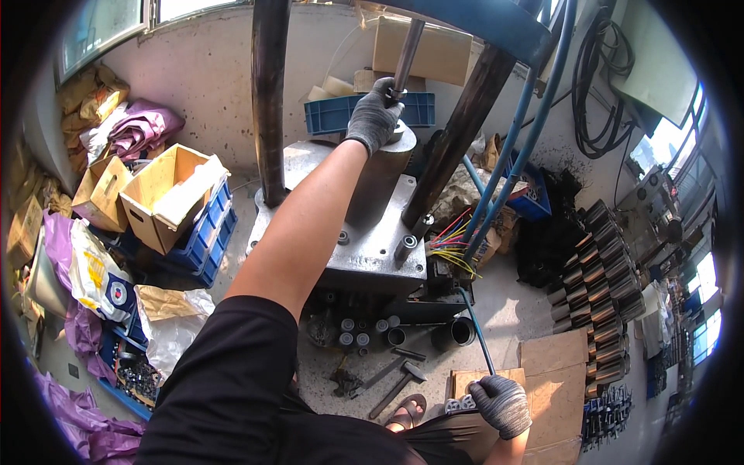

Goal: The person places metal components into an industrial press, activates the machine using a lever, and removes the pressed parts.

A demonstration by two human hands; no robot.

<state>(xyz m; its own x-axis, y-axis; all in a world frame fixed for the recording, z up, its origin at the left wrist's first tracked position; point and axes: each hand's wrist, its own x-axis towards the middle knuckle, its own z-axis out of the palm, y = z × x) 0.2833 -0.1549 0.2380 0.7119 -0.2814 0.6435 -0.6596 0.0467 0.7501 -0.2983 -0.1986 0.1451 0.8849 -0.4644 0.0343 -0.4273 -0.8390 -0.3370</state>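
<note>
My left hand (376,116), in a grey knit glove, reaches up to a press. Its fingers close round the lower end of an upright metal rod (409,58), near a small collar; the palm side is hidden. Just below the hand stands a thick steel cylinder (380,182) on the silvery press plate (372,260). At the lower right my right hand (502,404), gloved too, is closed at the end of a thin blue lever (478,333) that slants up toward the base of the press.
Dark columns (270,101) flank the plate. A hammer (399,387), rings and tubes lie on the floor by my sandalled foot. Blue crates (205,240) with cardboard boxes stand left. Flattened cardboard (554,387) and stacked metal tubes (601,287) are right; coloured wires (453,252) hang beside blue hoses.
</note>
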